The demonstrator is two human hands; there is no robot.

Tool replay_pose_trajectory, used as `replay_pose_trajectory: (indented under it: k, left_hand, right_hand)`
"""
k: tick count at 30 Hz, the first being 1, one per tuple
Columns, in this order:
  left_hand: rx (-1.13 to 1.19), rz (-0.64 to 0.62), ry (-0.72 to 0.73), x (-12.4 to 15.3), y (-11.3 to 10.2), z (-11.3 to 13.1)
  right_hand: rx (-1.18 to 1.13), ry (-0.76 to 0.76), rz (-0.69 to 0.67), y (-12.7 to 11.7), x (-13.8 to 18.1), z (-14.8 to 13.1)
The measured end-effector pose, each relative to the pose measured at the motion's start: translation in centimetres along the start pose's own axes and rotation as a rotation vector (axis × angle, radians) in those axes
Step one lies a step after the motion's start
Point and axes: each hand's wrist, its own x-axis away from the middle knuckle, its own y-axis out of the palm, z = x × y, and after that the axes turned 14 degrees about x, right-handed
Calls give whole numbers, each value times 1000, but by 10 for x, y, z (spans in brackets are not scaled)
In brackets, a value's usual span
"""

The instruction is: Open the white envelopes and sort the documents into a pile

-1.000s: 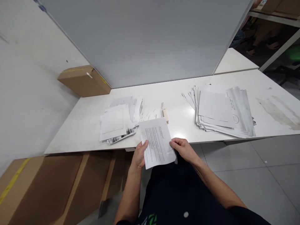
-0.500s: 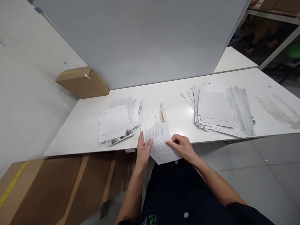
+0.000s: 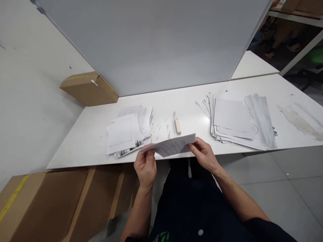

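A printed sheet of paper [image 3: 171,146] is held nearly edge-on above the near edge of the white table [image 3: 191,107]. My left hand [image 3: 146,166] pinches its left end and my right hand [image 3: 205,155] pinches its right end, both closed on it. Just beyond the sheet lie a small beige stapler-like tool [image 3: 178,126] and several tiny loose bits [image 3: 160,127]. A smaller, messy pile of papers [image 3: 127,132] lies to the left of my hands. A larger fanned stack of papers [image 3: 239,119] lies to the right.
A grey partition board [image 3: 151,43] stands along the back of the table. A cardboard box [image 3: 88,88] sits at the table's far left corner, and more cardboard [image 3: 63,198] stands on the floor under the left side. Grey floor tiles [image 3: 277,188] lie to the right.
The sheet has been lifted and tipped from facing me to almost flat and edge-on. My hands have moved apart to its two ends and slightly up.
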Motion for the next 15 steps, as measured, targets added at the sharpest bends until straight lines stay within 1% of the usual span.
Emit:
replay_pose_trajectory:
  k: [2, 3, 4, 7, 9, 11, 15]
  left_hand:
    - [-62, -89, 67, -4, 9, 5]
    - [-89, -131, 73, -6, 12, 5]
    - [-112, -172, 55, -8, 14, 3]
    - [-181, -262, -66, -11, 16, -6]
    - [-225, -283, -102, -11, 16, -12]
    - [-264, -297, -92, -10, 18, -15]
    - [-316, -315, -92, -6, 23, -17]
  right_hand:
    - [-12, -25, 39, -2, -5, 0]
    - [-8, -29, 51, -2, -7, 2]
    - [-3, -20, 57, -1, -10, 6]
    - [-47, 28, 42, 5, -16, 25]
    - [-100, 29, 42, 9, -17, 37]
    - [-121, 15, 53, 12, -18, 44]
    - [-61, 22, 59, 16, -17, 44]
